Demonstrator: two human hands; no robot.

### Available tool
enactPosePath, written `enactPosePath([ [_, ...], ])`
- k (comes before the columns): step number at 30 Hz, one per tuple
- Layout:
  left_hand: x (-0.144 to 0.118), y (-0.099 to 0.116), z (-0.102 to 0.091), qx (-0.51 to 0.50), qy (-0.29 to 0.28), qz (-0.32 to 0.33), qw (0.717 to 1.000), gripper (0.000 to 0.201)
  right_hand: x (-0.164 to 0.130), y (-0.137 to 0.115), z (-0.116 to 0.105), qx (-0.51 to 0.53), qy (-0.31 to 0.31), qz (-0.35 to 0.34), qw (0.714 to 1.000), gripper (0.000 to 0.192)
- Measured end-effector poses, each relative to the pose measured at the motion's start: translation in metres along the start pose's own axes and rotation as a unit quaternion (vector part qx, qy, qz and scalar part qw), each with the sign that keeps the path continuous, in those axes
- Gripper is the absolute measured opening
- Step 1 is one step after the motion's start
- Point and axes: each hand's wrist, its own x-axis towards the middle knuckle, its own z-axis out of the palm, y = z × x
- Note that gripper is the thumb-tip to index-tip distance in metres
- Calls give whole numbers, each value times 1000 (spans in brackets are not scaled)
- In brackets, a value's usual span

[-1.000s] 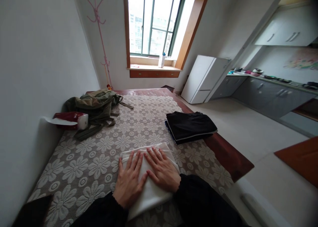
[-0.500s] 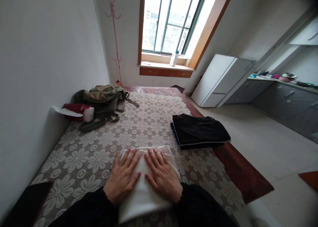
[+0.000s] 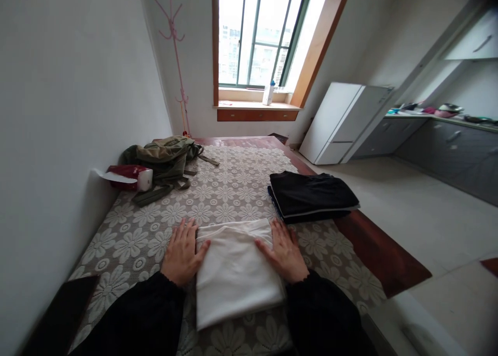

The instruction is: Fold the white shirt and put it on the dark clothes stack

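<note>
A dark flat thing (image 3: 54, 314) lies at the near left corner of the desk (image 3: 365, 247), by the white wall. The desk has a lace cloth (image 3: 218, 195) with big white flowers on it.

At about 10 o'clock from the hands sits a red and white box (image 3: 130, 177) with a white sheet sticking out. Just behind it, touching it, is a floppy green bag (image 3: 165, 156) with its straps lying loose.

The left hand (image 3: 179, 252) lies flat and open on the lace cloth, palm down, with its thumb touching the left edge of the white cloth (image 3: 233, 268). It holds nothing.

The white cloth is folded into a neat block. It lies flat on the desk right in front of the person, between the two hands.

The right hand (image 3: 284, 251) is flat and open too, pressed against the right edge of the white cloth. The hands are apart, one on each side. Both arms wear black sleeves.

At about 1 o'clock from the right hand is a pile of folded black clothes (image 3: 311, 195), near the desk's right edge. It does not touch the white cloth.

Far off at 12 o'clock is a window (image 3: 257, 34), with a pink coat stand (image 3: 175, 60) to its left and a white fridge (image 3: 342, 122) to its right.
</note>
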Motion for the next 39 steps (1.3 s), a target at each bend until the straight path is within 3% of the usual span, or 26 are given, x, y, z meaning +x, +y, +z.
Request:
enactPosePath([
  [7,5,6,-12,-191,-18,-24,981,24,6,-6,-12,94,-24,-15,995,63],
  [11,3,14,-20,-267,-41,-69,960,21,9,-12,-22,170,-25,-14,985,50],
  [13,3,18,-21,-337,-41,-85,937,24,10,-16,-28,209,-40,-15,977,36],
  [16,5,21,-21,-468,-26,-124,875,34,10,-20,-34,258,-60,-5,964,22],
  [18,6,22,-21,-538,-35,-167,825,47,9,-21,-35,286,-52,9,957,25],
  [21,7,23,-24,-633,-106,-216,736,74,8,-20,-33,326,-38,30,944,31],
  [24,5,27,-27,-686,-203,-232,659,79,9,-20,-33,368,-22,42,929,33],
  [26,3,29,-30,-689,-222,-224,653,72,11,-21,-33,400,-20,51,915,35],
  [30,1,32,-31,-647,-192,-201,709,59,14,-23,-33,439,-27,80,895,43],
  [33,1,32,-30,-635,-178,-204,724,59,15,-22,-32,436,-22,94,895,42],
  [35,1,32,-29,-645,-184,-210,712,56,15,-21,-31,430,-17,100,897,38],
  [39,-2,35,-28,-688,-211,-241,651,51,13,-17,-27,346,24,136,928,39],
])
